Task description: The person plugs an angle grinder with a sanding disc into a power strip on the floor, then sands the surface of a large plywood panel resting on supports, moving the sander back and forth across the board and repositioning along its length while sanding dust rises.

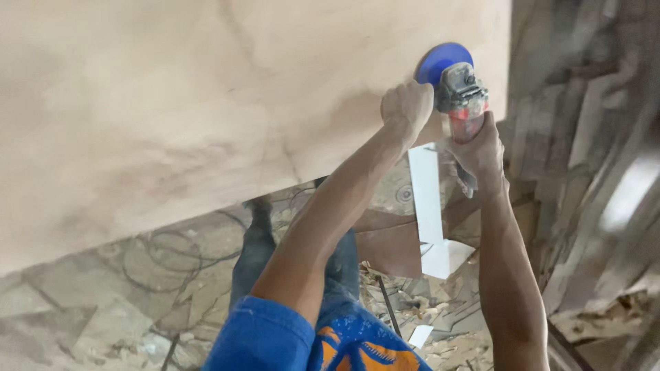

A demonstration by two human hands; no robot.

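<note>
A large pale wooden panel (206, 89) fills the upper left of the head view. An angle grinder (459, 93) with a blue round disc (440, 60) presses against the panel near its right edge. My left hand (407, 106) is closed on the grinder's side handle. The red body of the tool sits in my right hand (481, 152), just below the grinder head. Both arms reach up from the bottom of the view, the left with a blue sleeve (265, 336).
Below the panel lies a stone floor with black cables (165, 254) and wood scraps (412, 302). A white L-shaped piece (433, 220) stands by brown boards. Stacked timber (584, 172) fills the right side. My legs in jeans (254, 247) stand under the panel.
</note>
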